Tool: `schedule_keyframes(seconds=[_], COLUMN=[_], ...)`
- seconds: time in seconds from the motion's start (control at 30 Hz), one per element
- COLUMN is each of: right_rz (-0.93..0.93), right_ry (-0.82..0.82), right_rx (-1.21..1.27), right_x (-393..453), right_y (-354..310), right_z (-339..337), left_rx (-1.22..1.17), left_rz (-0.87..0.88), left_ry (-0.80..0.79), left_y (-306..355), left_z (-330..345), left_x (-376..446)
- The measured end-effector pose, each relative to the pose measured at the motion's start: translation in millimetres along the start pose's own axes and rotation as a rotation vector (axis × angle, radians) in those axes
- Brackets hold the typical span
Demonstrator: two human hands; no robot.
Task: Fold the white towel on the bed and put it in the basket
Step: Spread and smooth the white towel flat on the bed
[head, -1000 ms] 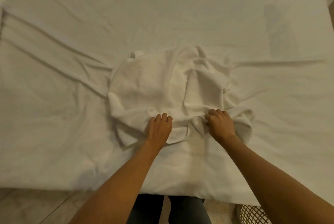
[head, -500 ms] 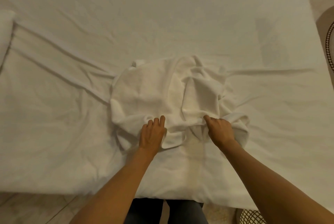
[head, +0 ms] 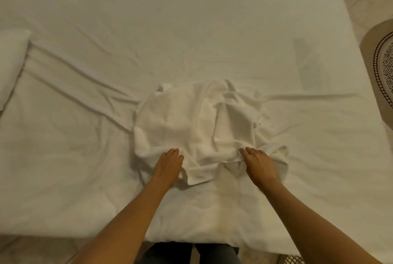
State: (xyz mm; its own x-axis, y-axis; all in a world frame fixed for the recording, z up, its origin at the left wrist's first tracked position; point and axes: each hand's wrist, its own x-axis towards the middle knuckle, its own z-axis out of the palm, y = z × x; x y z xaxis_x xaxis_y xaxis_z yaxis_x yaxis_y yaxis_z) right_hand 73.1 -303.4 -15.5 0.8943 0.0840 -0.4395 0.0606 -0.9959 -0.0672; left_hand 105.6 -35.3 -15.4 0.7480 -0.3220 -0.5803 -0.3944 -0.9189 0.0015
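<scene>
The white towel (head: pixel 191 127) lies crumpled in a loose heap on the middle of the bed (head: pixel 191 19), with folds piled up on its right half. My left hand (head: pixel 169 164) rests on the towel's near-left edge, fingers curled over the cloth. At the near-right edge my right hand (head: pixel 258 162) pinches a fold, fingers stretched forward. Only a sliver of the white lattice basket (head: pixel 294 260) shows on the floor at the bottom right, beside my right forearm.
A white pillow (head: pixel 10 65) lies at the bed's left edge. A round patterned rug (head: pixel 382 68) covers the floor past the bed's right side. Creases in the sheet run out from the towel. My legs stand against the near bed edge.
Both hands have drawn back slightly toward me along the towel's near edge, and their fingers have flattened. The view has tilted up, showing more of the pillow and rug.
</scene>
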Motion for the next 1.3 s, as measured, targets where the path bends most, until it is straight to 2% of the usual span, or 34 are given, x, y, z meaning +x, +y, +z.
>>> schedule_keyframes(seconds=[0.2,0.37,0.53,0.67,0.8,0.9,1.07,1.17,1.23,1.3], right_rz=[-0.004,0.034,0.05,0.092,0.147,0.163,0.124,0.117,0.112,0.112], right_ry=[-0.069,-0.11,0.009,0.097,0.004,0.012,0.037,0.032,-0.027,-0.189], right_rx=[0.023,-0.09,-0.051,0.051,0.088,0.131,0.128,0.145,0.165,0.168], right_x=[4.3,10.3,11.5,11.4,5.3,8.9,21.4,31.6,40.8,51.3], right_y=[3.7,7.2,13.6,14.8,11.6,13.8,10.5,8.7,11.3,13.7], right_z=[19.2,23.8,-0.1,-37.7,-65.1,-82.7,-105.9,-110.7,-115.2,-128.1], left_rx=[0.016,0.025,-0.023,-0.174,-0.462,-0.544,-0.404,-0.291,-0.168,-0.106], left_rz=[-0.056,-0.073,-0.06,-0.026,-0.075,-0.136,-0.083,-0.111,-0.151,-0.199], left_ry=[-0.053,-0.097,-0.003,0.076,0.05,0.065,0.005,-0.049,-0.001,0.065], left_y=[1.4,7.2,1.8,-12.3,-30.4,-44.9,-49.1,-54.9,-59.3,-64.0], left_z=[15.7,18.6,-1.9,-29.0,-43.3,-54.9,-80.4,-87.1,-95.2,-109.5], left_x=[4.1,9.7,2.6,-10.3,-26.7,-24.8,-12.3,-3.4,3.5,14.1])
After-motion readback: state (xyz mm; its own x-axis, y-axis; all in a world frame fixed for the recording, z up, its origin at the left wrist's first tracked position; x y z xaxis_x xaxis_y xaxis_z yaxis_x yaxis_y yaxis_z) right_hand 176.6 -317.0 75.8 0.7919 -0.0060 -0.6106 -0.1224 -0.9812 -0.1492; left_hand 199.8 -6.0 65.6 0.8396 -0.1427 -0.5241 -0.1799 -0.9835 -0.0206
